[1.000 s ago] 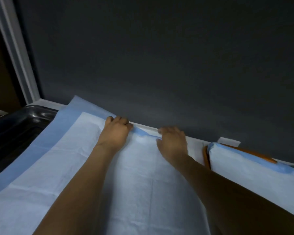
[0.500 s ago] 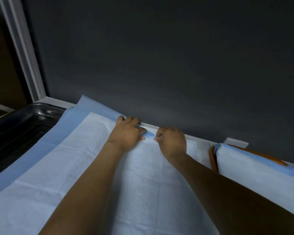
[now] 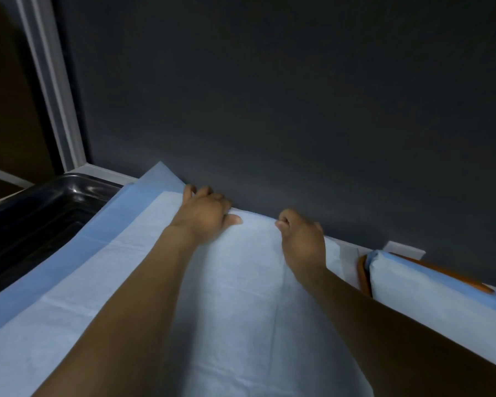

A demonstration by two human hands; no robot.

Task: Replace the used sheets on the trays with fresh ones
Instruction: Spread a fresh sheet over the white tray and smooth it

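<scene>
You face a dark grey wall that fills most of your view, plain and matte, with nothing hung on it. At the wall's left edge a white frame runs up and leans slightly leftward toward the top. Left of the wall, past that frame, you see a dim brown panel, with a pale strip crossing it low down. Along the foot of the wall a narrow white ledge runs to the right from the frame's lower end. Far to the right, a small white tab sits against the foot of the wall; you cannot tell what it is.
</scene>
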